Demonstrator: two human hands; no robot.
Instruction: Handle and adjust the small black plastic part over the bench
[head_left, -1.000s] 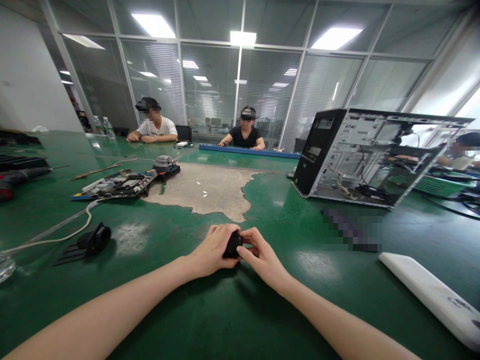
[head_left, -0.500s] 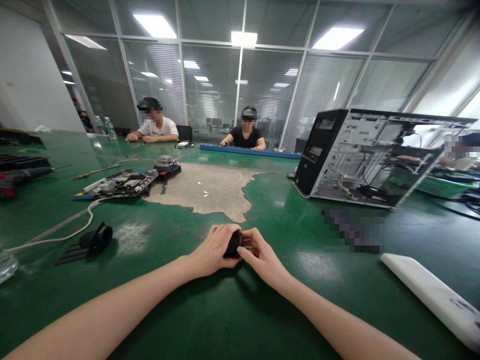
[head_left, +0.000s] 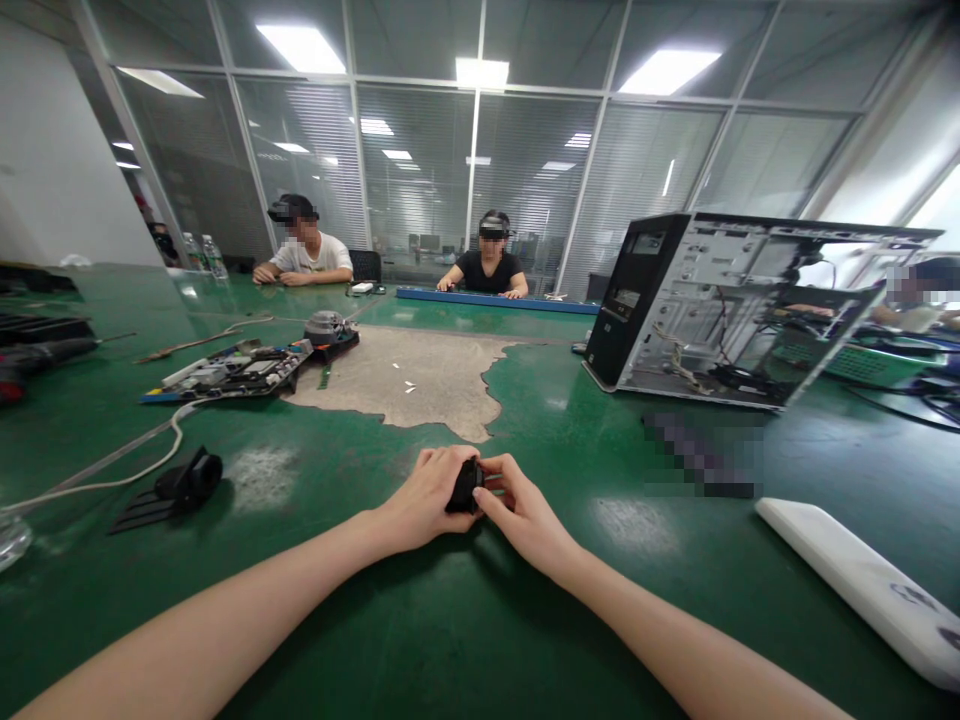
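A small black part (head_left: 463,488), its exact kind too hidden to tell, is held between both hands just above or on the green table. My left hand (head_left: 429,492) wraps around it from the left, fingers over the top and thumb underneath. From the right, my right hand (head_left: 519,500) grips its side with thumb and bent fingertips. Much of the part is covered by the fingers. Ahead of the hands lies a bare, peeled patch (head_left: 442,400) of the tabletop with small white scraps on it.
An opened computer tower (head_left: 637,300) stands at right, with a white slab-shaped object (head_left: 840,570) nearer. At left are a circuit board (head_left: 232,368), a pale cable (head_left: 177,430) and a black bracket-like piece (head_left: 187,485). Two people sit across the table; another is partly visible far right.
The camera view has shifted slightly, moving the background a little to the left. Both hands keep nearly the same grip, while the black part looks slightly turned.
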